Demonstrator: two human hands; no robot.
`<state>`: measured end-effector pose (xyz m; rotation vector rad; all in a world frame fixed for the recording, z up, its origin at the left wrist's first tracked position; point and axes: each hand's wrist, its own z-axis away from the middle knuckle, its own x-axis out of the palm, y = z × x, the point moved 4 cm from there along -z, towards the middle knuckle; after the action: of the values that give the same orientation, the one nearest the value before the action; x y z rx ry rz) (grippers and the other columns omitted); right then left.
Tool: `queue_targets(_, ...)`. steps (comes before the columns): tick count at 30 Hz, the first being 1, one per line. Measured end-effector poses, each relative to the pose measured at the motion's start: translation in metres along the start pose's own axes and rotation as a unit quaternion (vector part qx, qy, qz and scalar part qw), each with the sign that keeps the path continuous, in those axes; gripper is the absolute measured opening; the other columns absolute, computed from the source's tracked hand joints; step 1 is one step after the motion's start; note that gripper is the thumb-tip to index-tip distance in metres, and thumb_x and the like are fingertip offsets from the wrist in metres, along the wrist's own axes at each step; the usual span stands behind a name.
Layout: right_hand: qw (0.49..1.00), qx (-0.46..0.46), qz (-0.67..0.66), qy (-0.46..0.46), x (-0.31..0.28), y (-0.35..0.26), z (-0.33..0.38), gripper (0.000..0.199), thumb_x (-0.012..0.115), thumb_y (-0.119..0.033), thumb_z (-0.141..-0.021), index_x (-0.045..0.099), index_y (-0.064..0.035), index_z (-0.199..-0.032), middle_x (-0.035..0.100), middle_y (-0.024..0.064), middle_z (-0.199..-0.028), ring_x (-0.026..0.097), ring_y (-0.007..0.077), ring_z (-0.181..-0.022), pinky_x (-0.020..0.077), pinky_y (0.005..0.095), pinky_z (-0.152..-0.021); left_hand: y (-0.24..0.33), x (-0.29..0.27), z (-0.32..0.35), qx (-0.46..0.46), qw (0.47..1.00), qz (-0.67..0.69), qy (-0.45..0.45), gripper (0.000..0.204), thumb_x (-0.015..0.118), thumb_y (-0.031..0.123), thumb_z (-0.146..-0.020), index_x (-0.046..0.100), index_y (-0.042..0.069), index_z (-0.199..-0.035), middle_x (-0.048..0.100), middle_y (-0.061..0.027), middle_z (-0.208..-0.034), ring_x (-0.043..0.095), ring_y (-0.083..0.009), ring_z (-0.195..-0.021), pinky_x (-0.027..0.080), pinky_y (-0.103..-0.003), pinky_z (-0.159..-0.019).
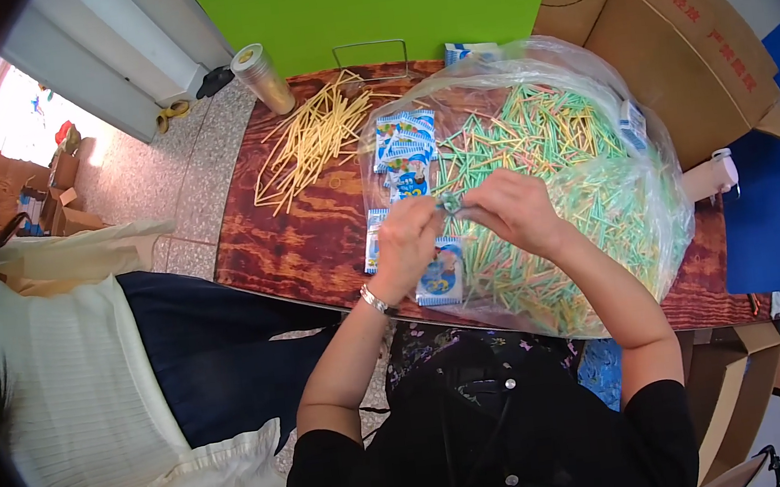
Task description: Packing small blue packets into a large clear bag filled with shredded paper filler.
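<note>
My left hand (408, 239), with a silvery bracelet at the wrist, is closed in a pinch. Facing it, my right hand (516, 211) is closed too, fingertips close to the left ones. Between them is a small greenish-blue thing (451, 203), mostly covered by my fingers; its kind cannot be made out. Below and beyond my hands lie small blue-and-white printed packets (407, 157), several in a stack, with another packet (439, 274) nearer me. To their right spreads a heap of thin green, yellow and pink sticks (555, 133), partly under a clear plastic bag (593, 249).
Pale yellow sticks (315, 136) lie loose on the reddish wooden table (265, 243), beside a stack of clear cups (263, 80) and a wire stand (369, 46). A cardboard box (676, 47) stands at the right. A person in a cream top (87, 374) is close at my left.
</note>
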<state>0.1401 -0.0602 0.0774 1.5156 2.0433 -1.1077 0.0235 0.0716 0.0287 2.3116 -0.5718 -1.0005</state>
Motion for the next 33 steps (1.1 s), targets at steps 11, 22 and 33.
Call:
queue_targets(11,0.911,0.167,0.0,-0.376,0.119,0.04,0.019,0.043,0.072,-0.029,-0.079,0.062,-0.0121,-0.117,0.066,0.015,-0.098,0.065,0.0331,-0.088,0.0541,0.0426,-0.074,-0.137,0.017,-0.015,-0.257,0.962,0.053,-0.069,0.025,0.065,0.014,-0.088,0.057,-0.004,-0.073,0.057,-0.0104,-0.058,0.062,-0.0142,-0.051,0.048,-0.03,-0.046)
queue_targets(22,0.938,0.087,0.11,-0.318,0.122,0.038,0.043,0.044,0.066,-0.023,-0.08,0.061,-0.0156,-0.123,0.067,0.0036,-0.105,0.061,0.0278,-0.09,0.0531,0.0417,-0.07,-0.115,0.003,-0.006,-0.113,0.973,-0.193,0.047,0.024,0.07,0.013,-0.085,0.063,-0.001,-0.102,0.062,-0.0095,-0.08,0.064,-0.0162,-0.068,0.049,-0.03,-0.058)
queue_targets(33,0.963,0.196,-0.159,-0.1,0.029,0.013,0.014,0.015,0.068,-0.016,-0.083,0.062,-0.0048,-0.091,0.062,0.0111,-0.08,0.063,0.0286,-0.076,0.0494,0.0375,-0.065,-0.019,0.011,0.027,-0.236,0.942,0.124,-0.203,0.019,0.065,0.017,-0.09,0.068,-0.001,-0.096,0.065,-0.0061,-0.072,0.055,-0.0103,-0.065,0.044,-0.027,-0.057)
